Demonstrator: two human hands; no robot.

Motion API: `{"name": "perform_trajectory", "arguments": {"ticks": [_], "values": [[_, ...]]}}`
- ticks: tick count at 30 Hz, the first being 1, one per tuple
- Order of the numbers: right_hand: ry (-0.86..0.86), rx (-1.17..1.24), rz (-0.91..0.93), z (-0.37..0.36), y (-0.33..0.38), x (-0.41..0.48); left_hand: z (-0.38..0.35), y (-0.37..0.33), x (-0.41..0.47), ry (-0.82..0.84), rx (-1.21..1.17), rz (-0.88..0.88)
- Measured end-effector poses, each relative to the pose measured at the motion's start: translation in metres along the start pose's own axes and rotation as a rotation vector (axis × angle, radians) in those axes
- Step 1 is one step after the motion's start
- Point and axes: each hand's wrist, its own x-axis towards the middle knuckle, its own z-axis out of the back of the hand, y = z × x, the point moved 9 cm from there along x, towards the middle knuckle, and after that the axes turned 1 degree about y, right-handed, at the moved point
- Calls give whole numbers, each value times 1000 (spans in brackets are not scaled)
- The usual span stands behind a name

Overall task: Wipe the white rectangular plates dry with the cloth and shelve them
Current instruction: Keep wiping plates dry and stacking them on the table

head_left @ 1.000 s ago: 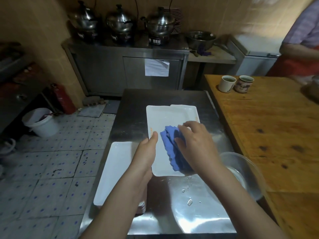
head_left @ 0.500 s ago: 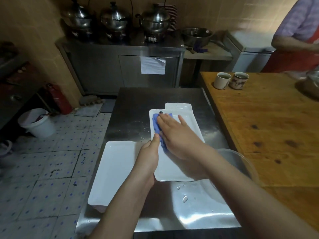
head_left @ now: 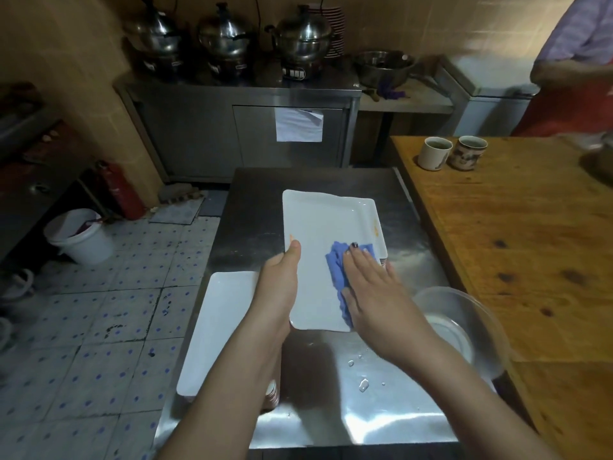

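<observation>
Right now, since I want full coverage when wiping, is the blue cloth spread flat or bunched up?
Bunched up. The cloth shows folds and a wavy edge under the right hand, covering only a small part of the plate.

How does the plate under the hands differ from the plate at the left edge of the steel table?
The plate under the hands is held at its left edge by the left hand, while the right hand presses the blue cloth on it; the left plate lies untouched. The held plate sits mid-table and shows orange marks on its rims; the left plate overhangs the table edge. Both are white and rectangular.
</observation>
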Motion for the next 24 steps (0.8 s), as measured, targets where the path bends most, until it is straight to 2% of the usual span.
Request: {"name": "perform_trajectory", "arguments": {"ticks": [8,10,13,17,21,24], "values": [[-105,-60,-219,23,-34,62,-8,7,-9,47,72,-8],[-110,-24,-197,18,-21,45,0,5,-7,19,81,-10],[-113,30,-53,4,17,9,13,6,-1,-31,83,5],[-59,7,-53,-5,3,23,5,11,0,-12,77,1],[-86,-20,-200,10,-31,48,-7,10,-5,52,67,0],[-125,-26,-121,7,-9,24,-1,9,-1,35,43,-5]]}}
